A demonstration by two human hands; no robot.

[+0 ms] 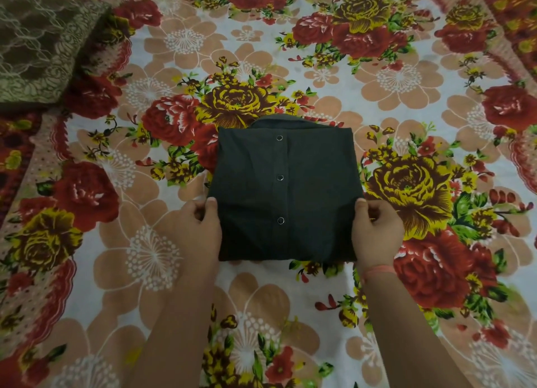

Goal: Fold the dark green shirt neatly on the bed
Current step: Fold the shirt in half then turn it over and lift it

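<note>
While one dark green shirt lay folded into a near-square packet at the middle of the floral bed, two hands were on it. The left hand pinched its left edge, thumb on top, and the right hand pinched the right edge the same way. Three snap buttons ran in one line from near to far, and the collar pointed far. One brown lace-patterned cushion sat far left. One pink thread circled the right wrist.
</note>
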